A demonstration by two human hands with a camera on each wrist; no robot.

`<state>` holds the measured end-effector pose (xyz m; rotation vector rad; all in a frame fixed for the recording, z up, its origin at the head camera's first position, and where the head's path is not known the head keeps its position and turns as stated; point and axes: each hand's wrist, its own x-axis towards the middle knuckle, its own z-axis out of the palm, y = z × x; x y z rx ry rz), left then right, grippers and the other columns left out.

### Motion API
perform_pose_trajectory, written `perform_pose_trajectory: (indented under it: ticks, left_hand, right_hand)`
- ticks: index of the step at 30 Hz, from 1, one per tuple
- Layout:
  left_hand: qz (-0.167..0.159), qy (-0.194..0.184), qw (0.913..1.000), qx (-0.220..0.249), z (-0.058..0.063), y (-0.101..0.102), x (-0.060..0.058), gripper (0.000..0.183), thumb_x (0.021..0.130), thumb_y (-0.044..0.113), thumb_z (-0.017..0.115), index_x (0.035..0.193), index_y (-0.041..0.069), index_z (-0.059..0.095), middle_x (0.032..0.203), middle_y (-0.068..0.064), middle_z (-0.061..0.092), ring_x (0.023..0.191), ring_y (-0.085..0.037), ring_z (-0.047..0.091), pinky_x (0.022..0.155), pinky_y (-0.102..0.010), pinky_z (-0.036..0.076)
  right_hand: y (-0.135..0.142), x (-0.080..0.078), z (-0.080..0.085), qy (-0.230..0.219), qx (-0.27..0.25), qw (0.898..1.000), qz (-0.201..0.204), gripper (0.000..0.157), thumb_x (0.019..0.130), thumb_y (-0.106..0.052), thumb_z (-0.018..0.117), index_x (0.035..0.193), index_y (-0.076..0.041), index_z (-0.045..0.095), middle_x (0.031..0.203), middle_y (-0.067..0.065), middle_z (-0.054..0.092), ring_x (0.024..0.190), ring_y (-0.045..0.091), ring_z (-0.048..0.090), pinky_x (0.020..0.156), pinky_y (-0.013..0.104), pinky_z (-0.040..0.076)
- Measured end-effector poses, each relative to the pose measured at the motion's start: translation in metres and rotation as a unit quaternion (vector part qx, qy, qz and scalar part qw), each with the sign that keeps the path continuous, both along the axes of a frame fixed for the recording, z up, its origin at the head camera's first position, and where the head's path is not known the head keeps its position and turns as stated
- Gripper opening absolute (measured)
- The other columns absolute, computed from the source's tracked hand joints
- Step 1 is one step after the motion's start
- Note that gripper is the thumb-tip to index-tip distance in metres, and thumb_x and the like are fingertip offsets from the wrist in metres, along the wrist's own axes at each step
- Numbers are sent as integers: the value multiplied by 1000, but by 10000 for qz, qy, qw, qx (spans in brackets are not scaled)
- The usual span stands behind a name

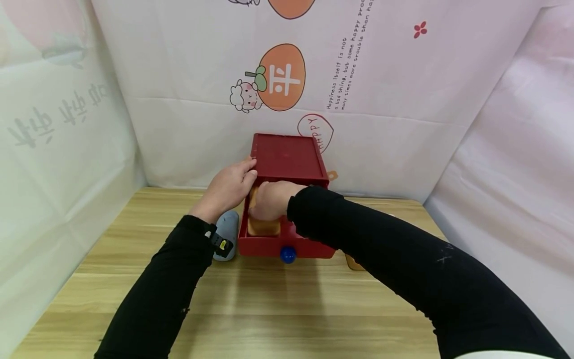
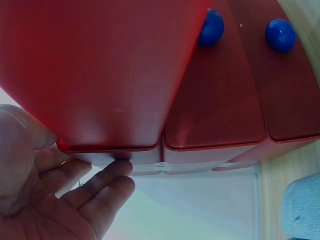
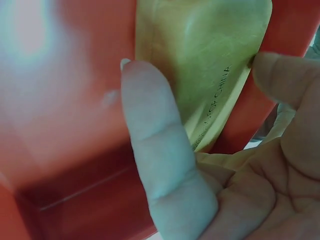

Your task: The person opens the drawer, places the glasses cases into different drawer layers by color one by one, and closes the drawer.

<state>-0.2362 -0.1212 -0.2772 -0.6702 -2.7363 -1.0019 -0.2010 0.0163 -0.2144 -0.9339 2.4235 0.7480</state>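
Tan object [image 1: 263, 228] lies inside the red drawer [image 1: 264, 247], along its left wall. Whether the right hand [image 1: 272, 200] has its grip clamped on it, I cannot tell; loose pinching could let it slip.

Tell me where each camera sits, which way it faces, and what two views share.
Head: worn on the head, looking forward and down at the red drawer unit; left hand, right hand and black sleeves show.
Left wrist: on that wrist, facing the unit's blue knobs from one side; the left hand shows.
Right wrist: on that wrist, looking into the open drawer at a tan item; the right hand shows.
Shared: head and right wrist both show the tan item.
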Motion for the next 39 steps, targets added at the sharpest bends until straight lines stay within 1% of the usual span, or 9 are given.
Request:
perform_pose_trajectory:
  ticks: [3,9,13,16,22,27,31,34,39]
  left_hand:
    - [-10,-29,10000,-9,0,0,0,53,105,31,35,151,6,37,158,-9,33,143,-22,29,117,-44,27]
    - [15,-30,10000,1,-1,0,0,54,105,32,34,151,5,37,158,-10,33,143,-22,29,116,-43,27]
    - [40,3,10000,-6,-2,1,0,53,104,31,35,151,5,38,157,-11,34,143,-22,30,116,-44,28]
    - [53,9,10000,-6,-3,1,0,53,104,31,35,150,4,38,157,-11,34,143,-22,30,116,-44,28]
    - [32,32,10000,-10,-3,2,0,53,105,31,35,150,4,38,157,-11,34,143,-23,30,116,-44,28]
    - [28,85,9999,-57,-1,2,1,53,105,31,34,150,4,38,157,-11,35,143,-23,30,116,-44,28]
    - [58,105,9999,-66,-1,2,1,53,105,31,34,150,5,38,157,-11,35,143,-23,31,116,-44,28]
    - [76,106,9999,-70,-1,3,1,53,105,31,35,150,5,38,157,-11,35,143,-23,31,116,-44,28]
    - [103,92,9999,-62,-1,4,1,53,105,32,35,150,5,38,157,-10,35,143,-23,31,116,-44,29]
  right_hand:
    - [-3,0,1,350,836,9856,1428,30,101,-23,44,117,-9,65,93,5,61,87,19,56,76,29,52]
    - [-4,2,2,325,924,9889,1120,30,101,-19,43,109,-7,70,85,3,55,77,16,56,69,26,54]
    - [-2,3,2,200,558,9964,603,29,101,-19,43,107,-7,70,83,3,54,73,16,56,65,26,52]
    - [0,4,4,231,486,9968,584,29,101,-19,43,103,-8,70,80,2,53,72,17,55,61,25,49]
    - [2,6,6,466,841,9875,1247,31,101,-19,43,105,-8,71,82,2,53,77,17,53,63,24,44]
    - [5,7,10,306,412,9953,824,30,101,-19,43,100,-7,71,77,1,52,70,15,53,61,22,45]
    - [10,8,14,-132,-584,9974,-397,26,100,-18,44,95,-6,67,72,2,53,63,16,58,59,24,50]
    - [16,10,18,-450,-1652,9743,-1467,21,99,-18,46,93,-5,62,70,4,55,65,22,65,57,26,53]
    - [26,12,27,-664,-2370,9527,-1782,22,98,-19,46,87,-5,60,69,7,59,67,27,65,55,27,51]
